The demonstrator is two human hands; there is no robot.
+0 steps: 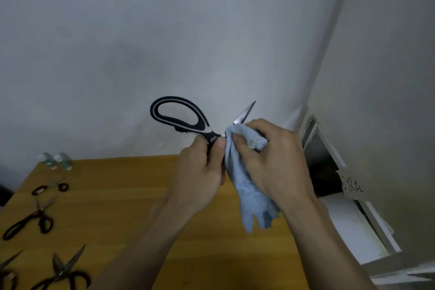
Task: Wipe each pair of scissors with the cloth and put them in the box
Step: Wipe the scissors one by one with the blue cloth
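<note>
Above the wooden table (131, 200) I hold up a pair of black-and-grey-handled scissors (181, 115). My left hand (200, 172) grips them at the lower handle near the pivot. My right hand (270, 160) clutches a light blue cloth (247, 195) wrapped around the blades; only one blade tip sticks out above the cloth. The cloth's loose end hangs down below my right hand. The white box (348, 226) stands open to the right of the table.
Several dark-handled scissors lie on the table's left side: a small pair (50, 187), a larger pair (30, 219), another (62, 271) and one cut off at the corner (7, 273). Two small white bottles (55, 160) stand at the back left. Walls enclose the back and right.
</note>
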